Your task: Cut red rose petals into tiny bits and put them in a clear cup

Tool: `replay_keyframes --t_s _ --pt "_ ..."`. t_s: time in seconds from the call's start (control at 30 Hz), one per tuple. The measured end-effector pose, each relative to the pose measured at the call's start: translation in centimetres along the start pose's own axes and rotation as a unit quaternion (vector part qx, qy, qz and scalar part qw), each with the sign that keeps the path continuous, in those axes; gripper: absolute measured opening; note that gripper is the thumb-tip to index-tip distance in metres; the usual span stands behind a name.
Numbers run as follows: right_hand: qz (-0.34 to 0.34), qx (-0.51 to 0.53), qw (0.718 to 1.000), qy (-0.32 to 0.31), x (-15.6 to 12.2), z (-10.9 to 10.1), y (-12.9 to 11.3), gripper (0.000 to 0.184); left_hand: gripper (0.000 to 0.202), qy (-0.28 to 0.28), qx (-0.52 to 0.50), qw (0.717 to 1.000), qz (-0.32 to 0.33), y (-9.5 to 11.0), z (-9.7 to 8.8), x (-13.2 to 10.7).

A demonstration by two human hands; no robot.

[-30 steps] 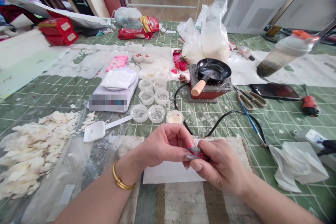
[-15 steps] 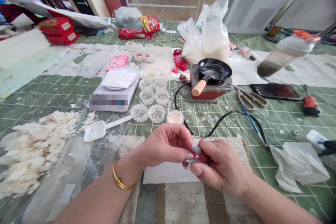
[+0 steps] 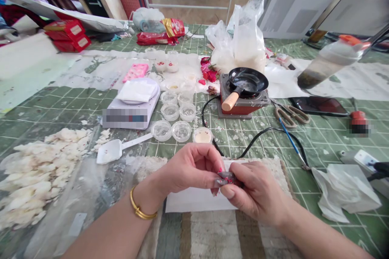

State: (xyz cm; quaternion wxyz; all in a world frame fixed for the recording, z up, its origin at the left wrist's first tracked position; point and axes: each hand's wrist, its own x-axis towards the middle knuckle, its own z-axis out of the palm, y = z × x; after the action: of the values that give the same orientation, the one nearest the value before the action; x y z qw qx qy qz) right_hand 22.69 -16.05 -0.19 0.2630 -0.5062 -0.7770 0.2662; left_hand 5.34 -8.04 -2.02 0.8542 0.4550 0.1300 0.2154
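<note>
My left hand (image 3: 194,170), with a gold bangle at its wrist, pinches one end of a small grey piece (image 3: 230,177) dotted with bright red bits. Around the other end are the fingers and thumb of my right hand (image 3: 258,192). Most of the piece is covered by fingertips, so its kind is unclear. Both hands are over a white sheet of paper (image 3: 194,203) on a striped cloth (image 3: 212,234). Just beyond them stands a small clear cup of cream-coloured stuff (image 3: 203,136).
Clear cups (image 3: 181,131), a white scoop (image 3: 110,151) and a scale (image 3: 130,105) are ahead left. White flakes (image 3: 39,170) are heaped at left. A black pan (image 3: 248,81) sits on a small stove (image 3: 240,107) with a cable. Scissors (image 3: 290,115) and crumpled tissue (image 3: 346,190) lie right.
The grey piece has tilted between my fingers, and less of its red-dotted face shows. My right thumb has shifted slightly against it. Both hands are otherwise in nearly the same place.
</note>
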Motion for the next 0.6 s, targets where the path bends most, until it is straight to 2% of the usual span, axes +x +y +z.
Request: replay_keyframes --t_s 0.2,0.37,0.47,0.6 --pt "-0.003 -0.011 1.0 0.015 -0.12 0.11 0.1 0.051 0.017 -0.001 0.001 1.0 0.008 -0.01 0.0 -0.12" --pt "-0.005 -0.016 0.999 0.036 -0.14 0.43 0.31 0.044 0.017 0.011 -0.005 1.0 0.005 0.01 0.08 -0.07" --pt "-0.004 -0.012 0.999 0.034 -0.09 0.39 0.34 0.044 0.019 0.021 -0.017 1.0 0.003 -0.02 0.12 0.04" --pt "-0.007 0.001 1.0 0.017 -0.12 0.17 0.25 0.047 0.015 0.006 -0.03 0.999 0.013 -0.03 0.15 0.1"
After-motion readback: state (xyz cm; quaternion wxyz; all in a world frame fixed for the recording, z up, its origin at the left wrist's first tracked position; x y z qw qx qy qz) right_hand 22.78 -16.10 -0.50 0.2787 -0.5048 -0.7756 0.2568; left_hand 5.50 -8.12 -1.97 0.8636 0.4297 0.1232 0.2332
